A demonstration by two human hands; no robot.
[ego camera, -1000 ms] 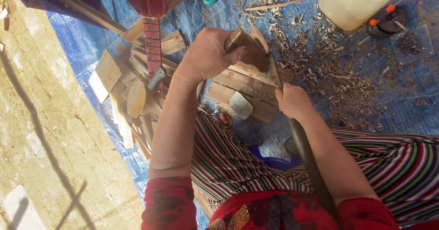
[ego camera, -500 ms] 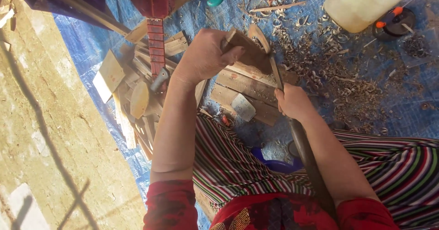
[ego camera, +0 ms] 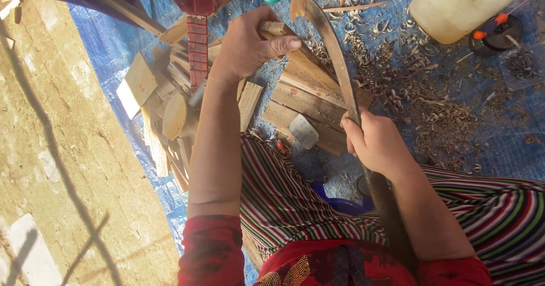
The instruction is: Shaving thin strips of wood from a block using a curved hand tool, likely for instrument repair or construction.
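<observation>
My left hand [ego camera: 247, 46] grips a short block of wood [ego camera: 284, 35], holding it against the flat boards [ego camera: 306, 95] on the blue tarp. My right hand [ego camera: 377, 141] is closed on a long curved blade [ego camera: 335, 53] with a hooked tip; its edge lies beside the block, and its dark handle runs back along my right forearm. Striped cloth covers my legs below both arms.
A heap of cut wood pieces [ego camera: 164, 110] lies left of my left arm, with a red slatted object [ego camera: 197, 33] above it. Wood shavings [ego camera: 420, 93] are spread over the blue tarp [ego camera: 499, 144]. A pale plastic container [ego camera: 460, 5] stands top right. Bare ground [ego camera: 62, 166] lies left.
The right hand has lifted the blade, so its hooked tip now rises above the block. The left hand has shifted its hold on the block.
</observation>
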